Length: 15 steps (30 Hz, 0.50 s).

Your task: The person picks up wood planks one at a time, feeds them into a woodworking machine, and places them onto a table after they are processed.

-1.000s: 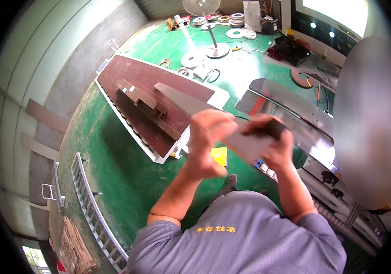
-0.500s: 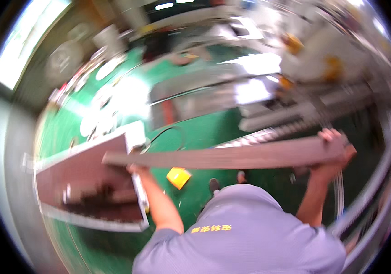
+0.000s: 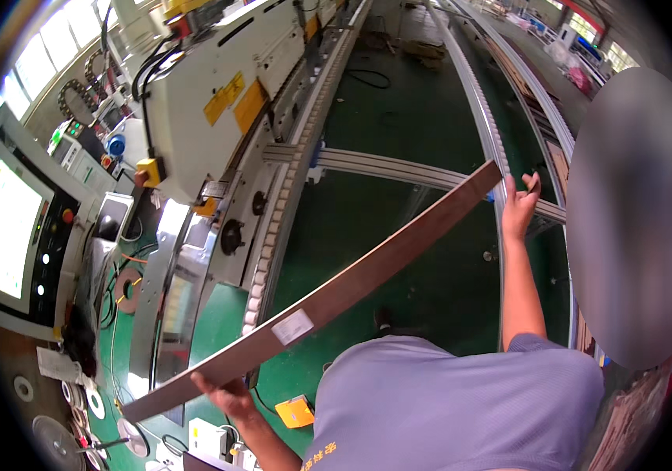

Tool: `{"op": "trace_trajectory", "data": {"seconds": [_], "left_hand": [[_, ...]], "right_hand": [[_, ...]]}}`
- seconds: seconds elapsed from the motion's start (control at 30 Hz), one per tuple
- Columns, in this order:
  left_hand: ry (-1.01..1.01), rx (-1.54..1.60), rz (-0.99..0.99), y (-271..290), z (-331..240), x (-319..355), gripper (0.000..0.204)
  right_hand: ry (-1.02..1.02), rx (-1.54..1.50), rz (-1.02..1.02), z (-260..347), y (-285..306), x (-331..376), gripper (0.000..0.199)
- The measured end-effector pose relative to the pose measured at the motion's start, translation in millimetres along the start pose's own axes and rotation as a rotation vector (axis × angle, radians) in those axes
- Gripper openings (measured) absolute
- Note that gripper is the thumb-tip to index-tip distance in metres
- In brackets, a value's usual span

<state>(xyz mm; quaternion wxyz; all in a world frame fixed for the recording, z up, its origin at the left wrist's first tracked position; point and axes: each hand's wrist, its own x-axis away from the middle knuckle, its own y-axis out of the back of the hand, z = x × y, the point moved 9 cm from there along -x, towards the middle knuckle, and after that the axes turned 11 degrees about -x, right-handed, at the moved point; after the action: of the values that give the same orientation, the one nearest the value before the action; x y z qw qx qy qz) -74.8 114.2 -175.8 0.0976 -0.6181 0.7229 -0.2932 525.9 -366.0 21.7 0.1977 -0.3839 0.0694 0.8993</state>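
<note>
Head view: we hold a long, narrow brown board [image 3: 375,265] with a white label [image 3: 293,326] above the green floor [image 3: 446,294], its long axis slanting lower left to upper right; our left hand [image 3: 232,399] grips its lower edge, our right hand [image 3: 518,210] is open by its far end, contact unclear

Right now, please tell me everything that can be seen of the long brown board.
The long brown board is narrow and flat, looks like wood, and has a paler upper edge and a white label left of its middle. It slants from lower left to upper right, above the green floor. The left hand holds its lower edge near the left end; the right hand, open, is beside the other end, and contact there is unclear.
</note>
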Motion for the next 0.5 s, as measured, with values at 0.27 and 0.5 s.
{"op": "trace_trajectory", "data": {"seconds": [0.27,0.5], "left_hand": [[0.433,-0.320,0.140,-240,148,38,0.052],[0.635,-0.249,0.163,-221,283,24,0.050]], "right_hand": [[0.245,0.176,1.641,81,-91,164,0.066],[0.057,0.249,1.664,-14,-69,200,0.057]]}}
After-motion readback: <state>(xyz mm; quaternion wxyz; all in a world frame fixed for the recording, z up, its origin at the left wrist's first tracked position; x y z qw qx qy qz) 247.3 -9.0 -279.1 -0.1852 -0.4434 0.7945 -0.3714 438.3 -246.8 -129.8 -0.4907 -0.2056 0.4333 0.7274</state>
